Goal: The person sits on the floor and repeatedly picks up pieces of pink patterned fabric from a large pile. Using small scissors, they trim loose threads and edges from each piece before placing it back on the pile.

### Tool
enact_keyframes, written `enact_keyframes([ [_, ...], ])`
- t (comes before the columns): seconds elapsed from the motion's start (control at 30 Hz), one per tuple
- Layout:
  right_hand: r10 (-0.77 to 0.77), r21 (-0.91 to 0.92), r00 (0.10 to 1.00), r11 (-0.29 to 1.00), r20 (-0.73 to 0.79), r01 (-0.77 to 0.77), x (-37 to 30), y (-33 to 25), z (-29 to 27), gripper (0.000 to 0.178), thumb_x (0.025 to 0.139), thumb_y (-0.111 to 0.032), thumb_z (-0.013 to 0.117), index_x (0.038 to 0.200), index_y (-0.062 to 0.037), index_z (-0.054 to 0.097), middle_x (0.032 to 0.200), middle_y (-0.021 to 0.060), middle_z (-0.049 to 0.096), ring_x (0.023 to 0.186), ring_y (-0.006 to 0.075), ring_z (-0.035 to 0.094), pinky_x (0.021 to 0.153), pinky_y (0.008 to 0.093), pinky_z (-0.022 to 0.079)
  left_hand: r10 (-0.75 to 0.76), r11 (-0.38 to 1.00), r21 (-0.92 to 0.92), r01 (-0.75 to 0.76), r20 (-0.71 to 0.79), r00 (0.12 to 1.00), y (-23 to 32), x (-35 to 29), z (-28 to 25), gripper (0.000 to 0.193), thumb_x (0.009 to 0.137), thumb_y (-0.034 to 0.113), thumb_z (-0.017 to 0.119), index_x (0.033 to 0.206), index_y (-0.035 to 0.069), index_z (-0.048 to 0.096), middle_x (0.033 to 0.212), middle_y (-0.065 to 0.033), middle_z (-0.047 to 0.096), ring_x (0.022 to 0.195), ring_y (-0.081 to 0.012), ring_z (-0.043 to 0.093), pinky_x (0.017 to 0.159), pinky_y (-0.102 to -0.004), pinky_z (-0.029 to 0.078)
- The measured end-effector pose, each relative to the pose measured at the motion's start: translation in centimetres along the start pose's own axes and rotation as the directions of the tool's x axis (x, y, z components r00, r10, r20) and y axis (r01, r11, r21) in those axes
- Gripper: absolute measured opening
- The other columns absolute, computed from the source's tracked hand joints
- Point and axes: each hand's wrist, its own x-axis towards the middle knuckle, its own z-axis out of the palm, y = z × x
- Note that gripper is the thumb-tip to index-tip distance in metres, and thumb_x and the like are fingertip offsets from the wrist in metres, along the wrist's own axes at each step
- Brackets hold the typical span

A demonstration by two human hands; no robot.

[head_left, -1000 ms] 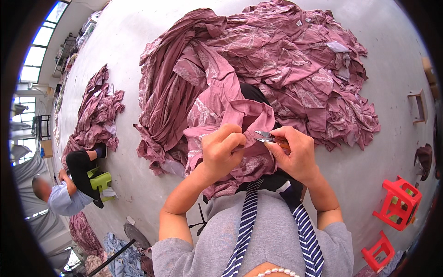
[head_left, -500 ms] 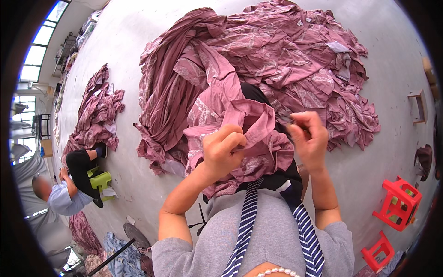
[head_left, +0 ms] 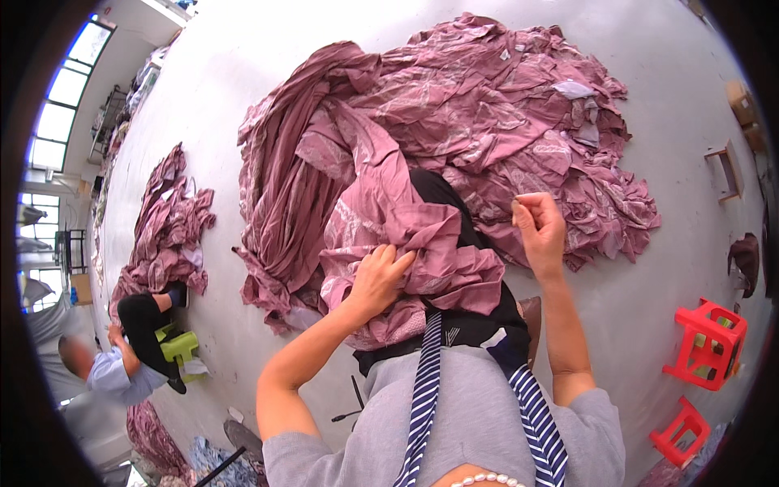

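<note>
Mauve-pink patterned cloth [head_left: 349,219] lies bunched over my lap and runs up into the large heap in front of me. My left hand [head_left: 377,280] is closed on a fold of this cloth, its fingers pressed into the gathered part. To the right, my right hand [head_left: 542,231] is raised beside the cloth, apart from it. Thumb and forefinger are pinched together there, with a small dark tip showing at the fingertips. It is too small to name.
A wide heap of the same cloth [head_left: 519,105] covers the floor ahead. At left a person [head_left: 122,361] sits on a green stool [head_left: 180,347] by a smaller cloth pile [head_left: 166,235]. Red plastic stools [head_left: 710,341] stand at right, below a small wooden frame [head_left: 724,174].
My right hand has risen slightly, and the grey thing at its fingertips shows less. My left hand has lowered onto the cloth, whose raised loop has sunk flatter onto my lap.
</note>
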Motion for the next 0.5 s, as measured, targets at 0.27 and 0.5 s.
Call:
enact_keyframes([
  [0.27, 0.108, -0.118, 0.991, 0.986, -0.082, -0.117, 2.6, 9.3, -1.7, 0.021, 0.09, -0.02, 0.066, 0.087, -0.0001, 0.058, 0.068, 0.0034, 0.062, 0.06, 0.0072, 0.055, 0.056, 0.0241, 0.044, -0.17, 0.92, 0.151, 0.362, -0.677, 0.716, -8.5, -9.7, -14.0, 0.036, 0.072, 0.007, 0.067, 0.108, 0.004, 0.062, 0.101, -0.0154, 0.064, 0.097, -0.0336, 0.06, 0.086, -0.0425, 0.047],
  [0.5, 0.292, -0.27, 0.911, 0.889, -0.291, -0.371, 4.8, 20.4, -6.5, 0.033, 0.086, -0.032, 0.068, 0.083, -0.0008, 0.06, 0.067, 0.0067, 0.064, 0.059, 0.0132, 0.061, 0.056, 0.0286, 0.048, -0.504, -0.162, -0.04, 0.986, -0.855, -0.118, -16.7, -33.8, -25.5, 0.052, 0.075, 0.019, 0.068, 0.125, 0.008, 0.056, 0.115, -0.0207, 0.063, 0.102, -0.0368, 0.061, 0.086, -0.0454, 0.048],
])
